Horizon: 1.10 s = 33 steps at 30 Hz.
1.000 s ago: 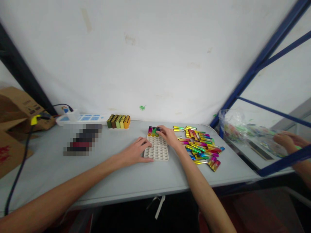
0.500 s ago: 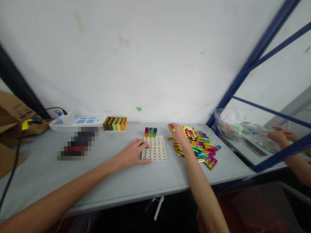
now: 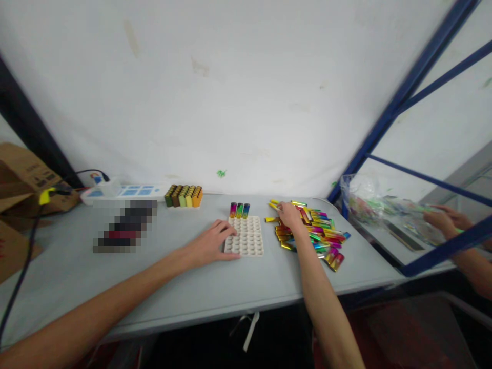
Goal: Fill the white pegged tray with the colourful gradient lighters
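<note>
My left hand (image 3: 215,241) lies at the left edge of a white tray (image 3: 253,246) with rows of round sockets. Its fingers reach over the edge and the thumb is at the near corner, holding the tray. Three shiny lighters (image 3: 239,210), pink, green and blue over gold, stand upright along the tray's far edge. To the right, my right hand (image 3: 290,214) is at the far left side of a loose pile of metallic-coloured lighters (image 3: 319,233). Its fingers are pinched down on a gold-coloured lighter; the fingertips are partly hidden.
A block of upright green, brown, yellow and orange lighters (image 3: 183,197) stands near the wall. Beside it are a power strip (image 3: 140,191) and a blurred-out dark object (image 3: 126,228). Cardboard (image 3: 26,179) lies far left. Past the blue frame (image 3: 357,159), another person's hands (image 3: 446,218) work near plastic bags.
My right hand has moved right and slightly nearer, down onto the pile, and its fingers have closed. The left hand and tray stay in place.
</note>
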Tool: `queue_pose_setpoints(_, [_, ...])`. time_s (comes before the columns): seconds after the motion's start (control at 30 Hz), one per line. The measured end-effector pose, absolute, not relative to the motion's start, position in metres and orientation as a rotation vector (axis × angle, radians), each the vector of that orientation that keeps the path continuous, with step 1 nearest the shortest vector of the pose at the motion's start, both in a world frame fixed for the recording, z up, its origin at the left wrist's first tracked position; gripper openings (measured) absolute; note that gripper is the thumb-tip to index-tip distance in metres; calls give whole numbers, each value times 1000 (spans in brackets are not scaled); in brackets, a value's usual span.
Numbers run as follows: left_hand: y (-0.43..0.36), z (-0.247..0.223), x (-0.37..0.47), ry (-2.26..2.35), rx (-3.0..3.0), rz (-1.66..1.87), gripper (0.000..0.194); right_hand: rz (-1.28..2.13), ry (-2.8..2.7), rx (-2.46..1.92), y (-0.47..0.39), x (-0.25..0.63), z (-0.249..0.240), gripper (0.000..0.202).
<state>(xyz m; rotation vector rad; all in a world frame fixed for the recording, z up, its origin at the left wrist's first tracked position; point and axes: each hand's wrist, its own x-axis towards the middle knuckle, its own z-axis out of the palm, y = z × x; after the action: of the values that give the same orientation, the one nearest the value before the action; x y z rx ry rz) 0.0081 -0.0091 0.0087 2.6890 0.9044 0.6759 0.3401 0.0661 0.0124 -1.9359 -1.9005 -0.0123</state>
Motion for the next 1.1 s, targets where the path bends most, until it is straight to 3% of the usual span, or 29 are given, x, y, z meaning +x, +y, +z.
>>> queue_pose_setpoints(0.43, [-9, 7, 7, 891, 2704, 732, 50, 492, -1713, -1080, 56, 294, 29, 29])
queue_pose_setpoints(0.73, [-10, 7, 8, 898, 2700, 706, 50, 767, -1827, -999, 43, 282, 37, 30])
queue_pose_setpoints(1.1, [-11, 8, 8, 904, 2694, 700, 50, 758, -1901, -1060, 54, 275, 17, 28])
